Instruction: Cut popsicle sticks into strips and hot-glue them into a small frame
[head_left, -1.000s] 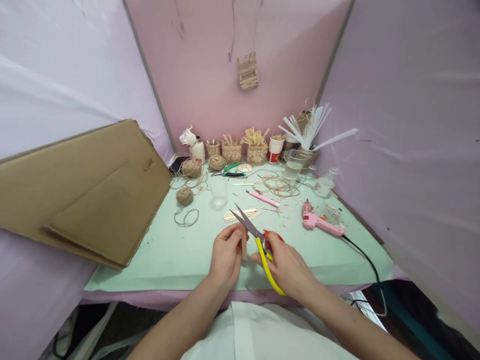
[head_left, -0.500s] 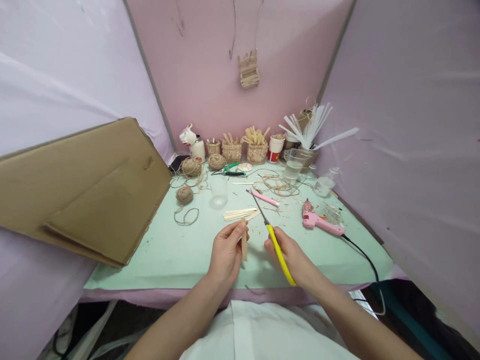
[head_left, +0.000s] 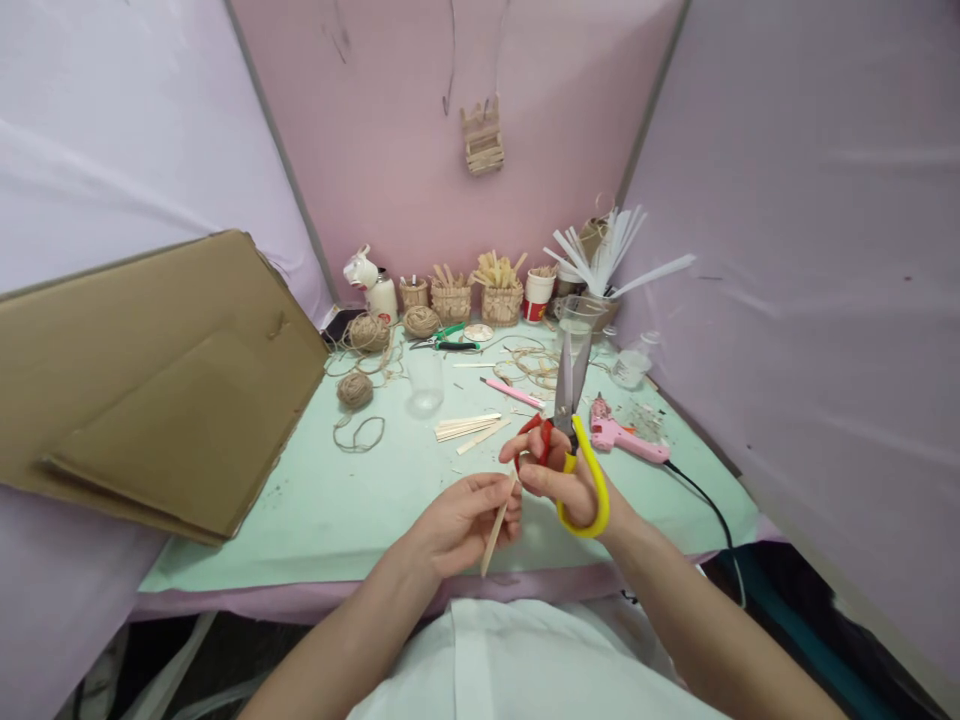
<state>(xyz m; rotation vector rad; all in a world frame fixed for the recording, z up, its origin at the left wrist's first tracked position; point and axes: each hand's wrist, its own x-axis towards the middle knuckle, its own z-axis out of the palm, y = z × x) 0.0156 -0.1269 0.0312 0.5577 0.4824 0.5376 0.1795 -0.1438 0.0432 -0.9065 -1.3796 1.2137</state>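
Note:
Near the table's front edge, my left hand [head_left: 476,518] pinches a flat wooden craft stick [head_left: 495,532], which slants down toward me. Close beside it, my right hand [head_left: 559,485] has its fingers in the handles of a pair of scissors [head_left: 570,385], one handle yellow and one red. The blades point away from me and stand a little apart. My right fingertips are close to the upper end of the stick; whether they touch it I cannot tell. Beyond my hands lies a small pile of craft sticks [head_left: 466,427], with a loose stick [head_left: 484,437] beside it.
A pink glue gun [head_left: 626,440] with a black cord lies at the right. Behind the sticks are a clear cup [head_left: 426,385], a pink pen-like tool [head_left: 512,391] and green-handled pliers [head_left: 454,343]. Twine balls [head_left: 355,390] sit left, near leaning cardboard [head_left: 165,380]. Stick-filled baskets [head_left: 501,303] line the back.
The scissors have turned from closed and edge-on to blades apart, pointing up and away. My right hand has come nearer my left, and the stick has tilted from upright to slanted.

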